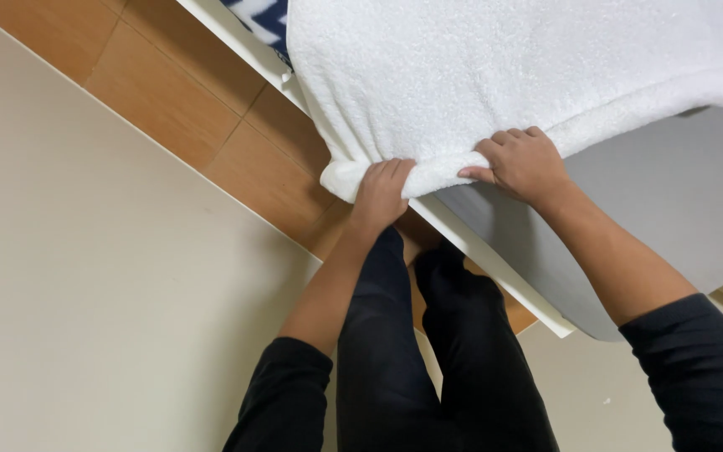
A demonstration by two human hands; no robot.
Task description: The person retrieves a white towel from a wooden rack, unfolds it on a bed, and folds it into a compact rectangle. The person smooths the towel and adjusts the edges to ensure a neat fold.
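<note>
We were gripping the blanket's folded corner at the bed's edge.
Our left hand (381, 191) and right hand (522, 163) were both clamped on the white fleece blanket (495, 75) — over the grey mattress (671, 218) — the next move likely called for an even pull.

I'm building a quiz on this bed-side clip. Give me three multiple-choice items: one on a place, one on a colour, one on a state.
1. Where is the left hand?
A. on the blanket's corner
B. on the floor
C. on the person's knee

2. What colour is the blanket?
A. red
B. white
C. green

3. How is the blanket's near edge under the right hand?
A. hanging to the floor
B. cut in strips
C. rolled into a thick fold

Answers:
1 A, its fingers curl over the corner by the grey mattress.
2 B, the fluffy cloth is plainly white.
3 C, the edge forms a rounded roll along the mattress.
</note>
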